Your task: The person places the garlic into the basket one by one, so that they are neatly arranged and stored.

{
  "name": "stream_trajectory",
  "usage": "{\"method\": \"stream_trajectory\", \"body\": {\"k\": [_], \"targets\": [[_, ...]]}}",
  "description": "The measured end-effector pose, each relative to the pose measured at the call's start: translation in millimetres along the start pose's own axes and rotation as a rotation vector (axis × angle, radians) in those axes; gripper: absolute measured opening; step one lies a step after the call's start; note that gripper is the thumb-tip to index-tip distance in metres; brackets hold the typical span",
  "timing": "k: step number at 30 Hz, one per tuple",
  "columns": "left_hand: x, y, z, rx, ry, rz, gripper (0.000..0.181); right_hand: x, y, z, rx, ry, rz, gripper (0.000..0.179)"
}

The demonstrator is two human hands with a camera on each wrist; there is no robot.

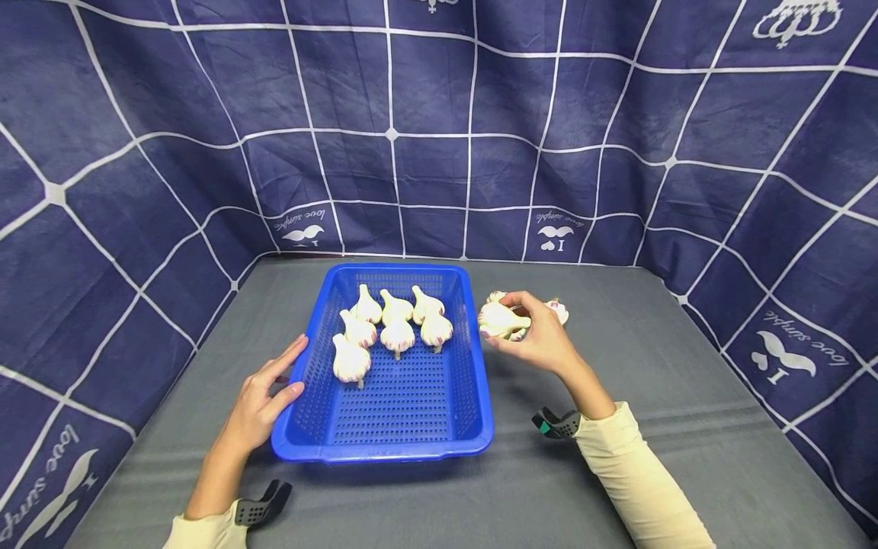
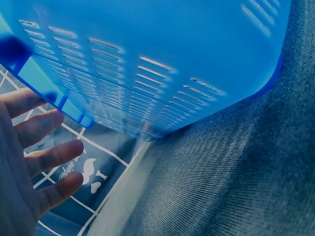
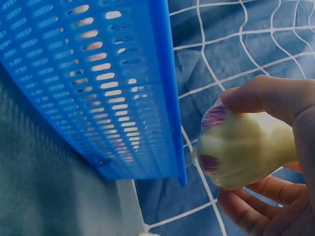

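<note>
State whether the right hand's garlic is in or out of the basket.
Out: the right hand holds the garlic beside the blue basket.

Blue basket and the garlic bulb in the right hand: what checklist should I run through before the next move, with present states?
1. Held bulb pinched between fingers and thumb of the right hand: ok.
2. Held bulb over the blue basket: not ok; it is outside the right wall.
3. Room inside: ok; the near part of the basket floor is bare.
4. Left hand at the left rim: ok.
5. Count of other bulbs on the table: cannot tell; some are partly hidden.
</note>
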State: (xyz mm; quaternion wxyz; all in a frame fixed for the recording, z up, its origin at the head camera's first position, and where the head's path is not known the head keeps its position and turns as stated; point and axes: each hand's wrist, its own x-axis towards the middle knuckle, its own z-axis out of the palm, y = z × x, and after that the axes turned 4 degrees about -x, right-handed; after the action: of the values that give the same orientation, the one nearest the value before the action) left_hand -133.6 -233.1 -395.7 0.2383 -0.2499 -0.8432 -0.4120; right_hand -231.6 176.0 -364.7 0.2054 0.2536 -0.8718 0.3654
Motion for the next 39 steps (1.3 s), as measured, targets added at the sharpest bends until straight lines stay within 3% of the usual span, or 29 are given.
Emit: {"method": "stream_trajectory", "body": {"k": [6,10,28,39], "targets": [[-1.2,-4.0,-0.1,-0.024,-0.005,0.01,0.052,5.6,-6.9,2.9,0.064,-0.008,-0.067,0.054],[0.5,1.0,-0.1,-0.02,0.001,-0.007,0.051,9.5,-12.3,6.0,0.061,-0.011,-0.072,0.053],[0.0,-1.6,0.6,-0.009,0.0,-0.01,0.052,26.8,-40.6,22.6,0.099,-0.058,-0.124,0.051],[-0.3,-4.9,0.7,-0.009,-0.003,-0.01,0.051,36.8,-55.2,30.2,0.116,-0.173,-0.105,0.052]]}}
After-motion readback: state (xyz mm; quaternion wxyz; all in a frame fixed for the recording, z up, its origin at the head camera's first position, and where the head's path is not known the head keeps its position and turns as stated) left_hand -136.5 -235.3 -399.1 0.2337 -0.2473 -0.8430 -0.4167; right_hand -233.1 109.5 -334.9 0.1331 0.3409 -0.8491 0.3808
